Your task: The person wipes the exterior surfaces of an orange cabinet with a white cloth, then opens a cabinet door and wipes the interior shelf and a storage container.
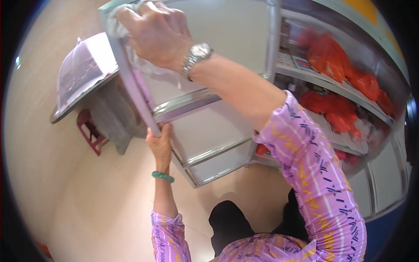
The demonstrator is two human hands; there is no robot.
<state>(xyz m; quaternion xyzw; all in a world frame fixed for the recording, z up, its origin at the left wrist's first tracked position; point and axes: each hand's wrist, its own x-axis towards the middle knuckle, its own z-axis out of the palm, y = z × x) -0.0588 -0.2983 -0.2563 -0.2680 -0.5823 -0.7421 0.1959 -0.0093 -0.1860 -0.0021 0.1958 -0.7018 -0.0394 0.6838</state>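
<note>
A white cloth [120, 24] is gripped in my right hand [160, 34] and pressed against the upper corner of a cabinet door [229, 29]. The door is swung open, with a metal frame and pale panels divided by metal crossbars. Lower down, my left hand [159, 142] grasps the door's outer edge, thumb on the panel side. My right wrist wears a metal watch [198, 57]; a green bangle [162, 177] circles the left one. Part of the cloth hangs below my right hand along the frame.
Open cabinet shelves [330, 82] on the right hold several red plastic bags [329, 57]. Left of the door, a mesh food cover [86, 65] rests on a round tabletop [81, 95], with a dark red stool [90, 131] beneath. Pale floor [108, 196] lies below.
</note>
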